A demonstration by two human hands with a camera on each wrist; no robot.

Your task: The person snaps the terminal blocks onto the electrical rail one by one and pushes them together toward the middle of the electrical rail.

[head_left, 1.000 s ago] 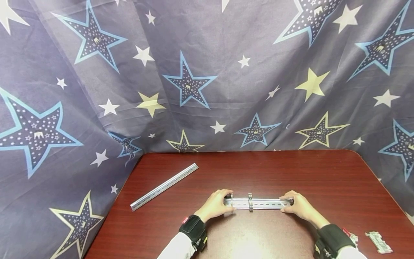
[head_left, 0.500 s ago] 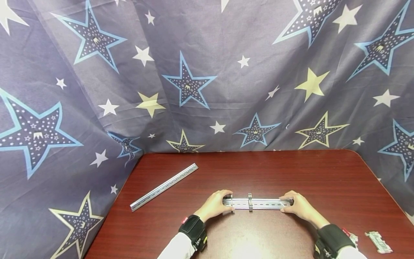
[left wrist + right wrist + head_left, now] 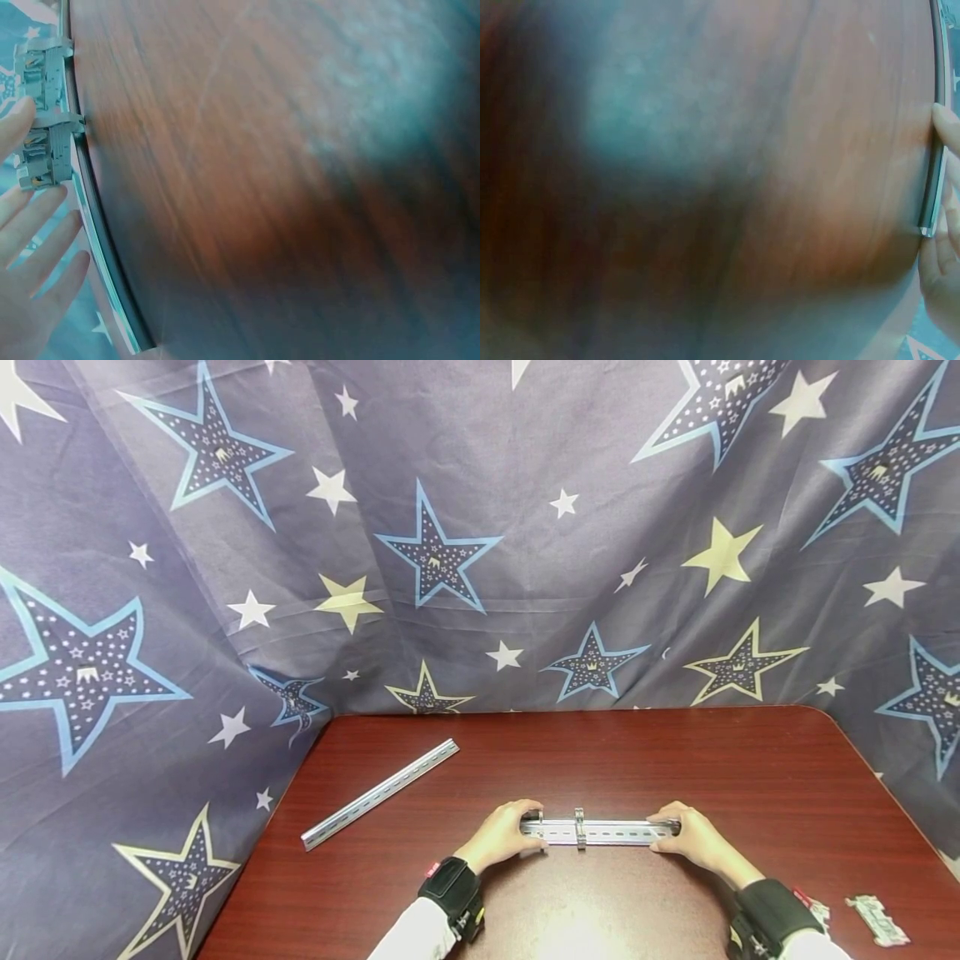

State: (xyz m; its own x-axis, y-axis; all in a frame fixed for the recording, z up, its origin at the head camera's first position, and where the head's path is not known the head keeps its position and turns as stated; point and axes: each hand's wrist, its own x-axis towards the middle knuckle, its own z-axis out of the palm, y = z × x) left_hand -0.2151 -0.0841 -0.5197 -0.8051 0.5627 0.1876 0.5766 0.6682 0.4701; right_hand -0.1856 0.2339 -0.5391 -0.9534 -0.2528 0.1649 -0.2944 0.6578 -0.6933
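A slotted silver DIN rail [image 3: 622,832] lies crosswise on the table before me. Two narrow terminal blocks sit across it. My left hand [image 3: 495,837] pinches the left terminal block [image 3: 49,154] between thumb and fingers, near the rail's left end. The other terminal block [image 3: 581,828] stands a short gap to its right, untouched. At the opposite end, my right hand [image 3: 697,837] grips the rail, its thumb on the near edge and fingers on the far one. The right wrist view shows the thumb [image 3: 946,126] against the rail's side.
A second DIN rail [image 3: 381,793] lies slanted on the left of the reddish wooden table [image 3: 637,752]. Near the right front lie a pale flat terminal block [image 3: 877,920] and another small piece [image 3: 819,910], partly behind the right wrist strap. Star-patterned cloth [image 3: 525,568] hangs behind.
My left hand and the terminal block it pinches have slid slightly right along the rail, closer to the other block. The right hand and rail stay put.
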